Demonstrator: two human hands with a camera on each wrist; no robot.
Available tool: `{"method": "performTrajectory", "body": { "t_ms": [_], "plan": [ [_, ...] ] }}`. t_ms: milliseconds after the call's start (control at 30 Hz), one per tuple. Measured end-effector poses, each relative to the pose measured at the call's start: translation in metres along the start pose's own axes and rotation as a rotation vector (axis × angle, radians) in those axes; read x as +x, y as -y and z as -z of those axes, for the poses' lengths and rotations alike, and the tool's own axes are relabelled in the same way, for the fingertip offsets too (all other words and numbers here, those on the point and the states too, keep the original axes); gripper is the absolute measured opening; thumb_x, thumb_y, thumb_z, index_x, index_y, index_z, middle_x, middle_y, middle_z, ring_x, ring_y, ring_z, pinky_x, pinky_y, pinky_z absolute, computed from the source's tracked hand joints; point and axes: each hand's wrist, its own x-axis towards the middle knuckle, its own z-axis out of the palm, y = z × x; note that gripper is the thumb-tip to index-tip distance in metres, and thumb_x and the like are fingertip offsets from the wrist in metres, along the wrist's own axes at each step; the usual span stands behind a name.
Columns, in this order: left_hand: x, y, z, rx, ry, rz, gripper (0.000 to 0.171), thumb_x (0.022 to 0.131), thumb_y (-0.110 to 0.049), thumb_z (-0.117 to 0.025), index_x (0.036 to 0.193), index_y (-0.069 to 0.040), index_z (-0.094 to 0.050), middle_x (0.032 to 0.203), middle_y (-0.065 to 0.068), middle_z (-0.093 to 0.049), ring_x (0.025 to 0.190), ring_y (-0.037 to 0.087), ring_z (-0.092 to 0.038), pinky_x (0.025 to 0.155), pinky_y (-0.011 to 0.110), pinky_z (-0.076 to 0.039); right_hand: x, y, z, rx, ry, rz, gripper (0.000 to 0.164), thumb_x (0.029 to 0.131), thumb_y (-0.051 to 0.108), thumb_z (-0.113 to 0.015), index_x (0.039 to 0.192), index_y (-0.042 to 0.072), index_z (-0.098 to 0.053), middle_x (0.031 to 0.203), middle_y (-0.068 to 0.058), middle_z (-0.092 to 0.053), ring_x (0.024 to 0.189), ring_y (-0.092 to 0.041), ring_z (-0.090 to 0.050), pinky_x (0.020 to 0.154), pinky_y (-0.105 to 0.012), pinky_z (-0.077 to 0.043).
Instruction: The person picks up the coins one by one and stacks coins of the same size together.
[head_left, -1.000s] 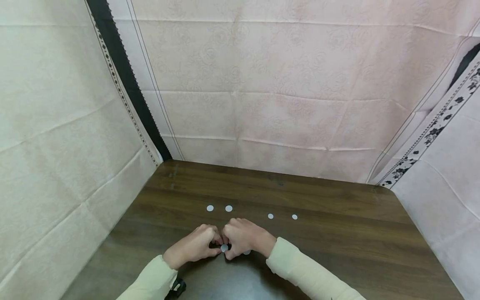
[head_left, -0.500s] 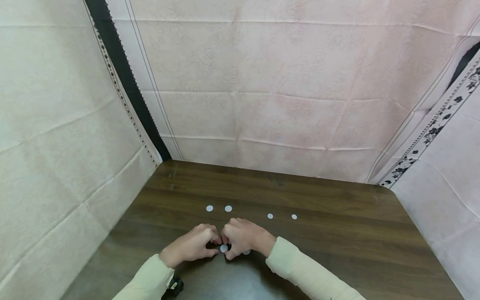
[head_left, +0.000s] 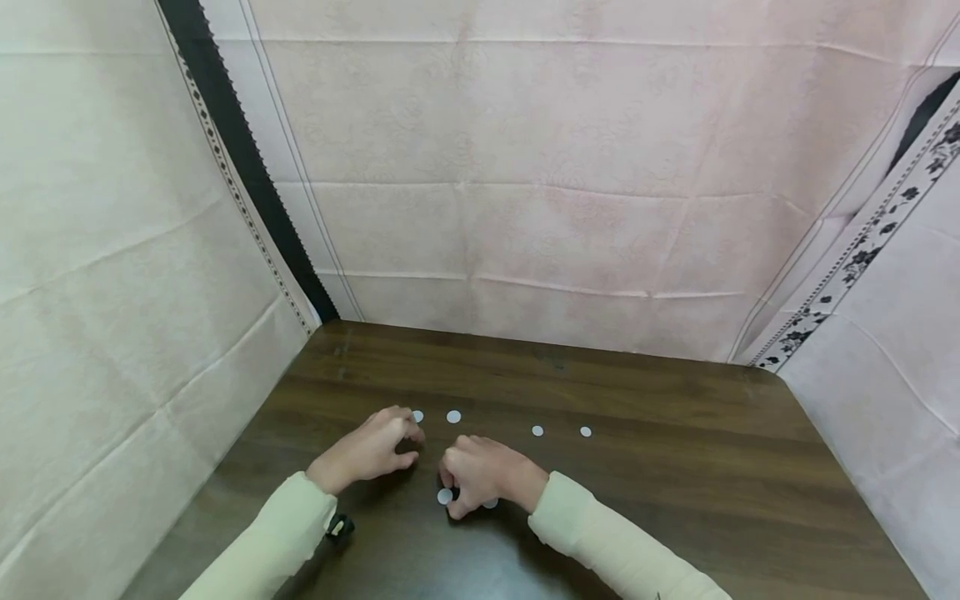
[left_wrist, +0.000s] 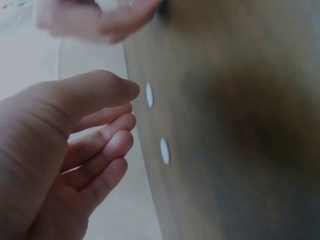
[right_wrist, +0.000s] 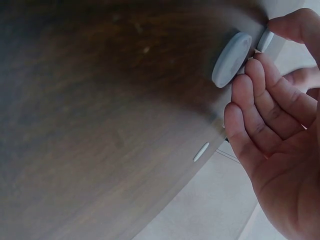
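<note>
My right hand (head_left: 483, 472) stays low over the table, its thumb and forefinger around the edge of a small white disc (head_left: 445, 497). The right wrist view shows this disc (right_wrist: 265, 40) between thumb tip and fingertip. Another white disc (head_left: 491, 503), partly hidden under that hand, lies flat just to its right and appears large (right_wrist: 232, 60) beside the curled fingers. My left hand (head_left: 371, 443) holds nothing; its fingers are loosely bent, with thumb and fingertips apart. It hovers near the far-left disc (head_left: 417, 416) and partly overlaps it in the head view.
Near the far-left disc lies another white disc (head_left: 453, 417), and two smaller-looking ones (head_left: 537, 431) (head_left: 586, 432) lie farther right in that back row. The brown wooden table (head_left: 675, 500) ends at pale cloth walls (head_left: 562, 208) behind and on both sides.
My left hand has left the near disc beside the right hand and moved away, up and leftward toward the back row. My right hand has stayed in place.
</note>
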Motion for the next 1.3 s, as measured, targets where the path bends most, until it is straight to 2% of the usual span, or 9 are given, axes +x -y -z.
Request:
{"method": "performTrajectory", "body": {
  "t_ms": [233, 400, 567, 800, 1000, 1300],
  "plan": [
    [0.011, 0.024, 0.004, 0.012, -0.038, 0.075, 0.020, 0.091, -0.010, -0.081, 0.109, -0.001, -0.079, 0.110, 0.009, -0.072, 0.104, 0.026, -0.067, 0.091, 0.042, -0.061, 0.001, 0.001, 0.001, 0.001, 0.016, -0.007, 0.019, 0.081, 0.034, -0.088, 0.089, 0.021, -0.077, 0.082, 0.015, -0.071, 0.056, 0.008, -0.053, 0.059, -0.011, -0.046],
    [0.019, 0.041, 0.000, 0.016, -0.022, 0.107, 0.021, 0.090, -0.010, -0.083, 0.108, 0.001, -0.079, 0.109, 0.010, -0.072, 0.105, 0.026, -0.067, 0.090, 0.041, -0.061, 0.002, 0.002, 0.003, 0.005, 0.019, -0.010, 0.019, 0.081, 0.035, -0.088, 0.088, 0.021, -0.077, 0.081, 0.015, -0.070, 0.057, 0.008, -0.054, 0.059, -0.012, -0.046],
    [0.028, 0.053, -0.003, 0.027, 0.000, 0.082, 0.023, 0.090, -0.013, -0.083, 0.108, 0.000, -0.078, 0.109, 0.011, -0.072, 0.101, 0.026, -0.068, 0.089, 0.041, -0.061, 0.002, 0.003, 0.003, 0.000, 0.017, -0.014, 0.019, 0.081, 0.035, -0.088, 0.087, 0.022, -0.076, 0.081, 0.015, -0.069, 0.058, 0.007, -0.054, 0.060, -0.012, -0.046],
    [0.040, 0.062, -0.002, -0.017, 0.085, 0.082, 0.020, 0.091, -0.016, -0.083, 0.107, -0.005, -0.078, 0.108, 0.007, -0.071, 0.100, 0.021, -0.067, 0.089, 0.040, -0.060, 0.001, 0.001, 0.002, 0.010, 0.022, -0.019, 0.019, 0.081, 0.034, -0.088, 0.088, 0.022, -0.076, 0.082, 0.016, -0.069, 0.058, 0.007, -0.054, 0.061, -0.012, -0.047],
    [0.051, 0.065, 0.002, -0.053, 0.153, 0.096, 0.017, 0.091, -0.017, -0.084, 0.104, -0.009, -0.078, 0.102, 0.004, -0.069, 0.093, 0.016, -0.064, 0.084, 0.031, -0.058, 0.001, 0.000, 0.003, -0.001, 0.026, -0.027, 0.018, 0.081, 0.035, -0.088, 0.086, 0.023, -0.076, 0.082, 0.016, -0.069, 0.058, 0.006, -0.054, 0.060, -0.012, -0.046],
    [0.061, 0.065, 0.007, -0.024, 0.214, 0.057, 0.008, 0.091, -0.016, -0.084, 0.095, -0.010, -0.080, 0.094, 0.002, -0.074, 0.083, 0.007, -0.065, 0.076, 0.027, -0.059, -0.001, 0.001, 0.004, 0.008, 0.039, -0.036, 0.018, 0.081, 0.035, -0.088, 0.085, 0.023, -0.075, 0.082, 0.016, -0.068, 0.058, 0.005, -0.054, 0.060, -0.012, -0.046]
  ]
}}
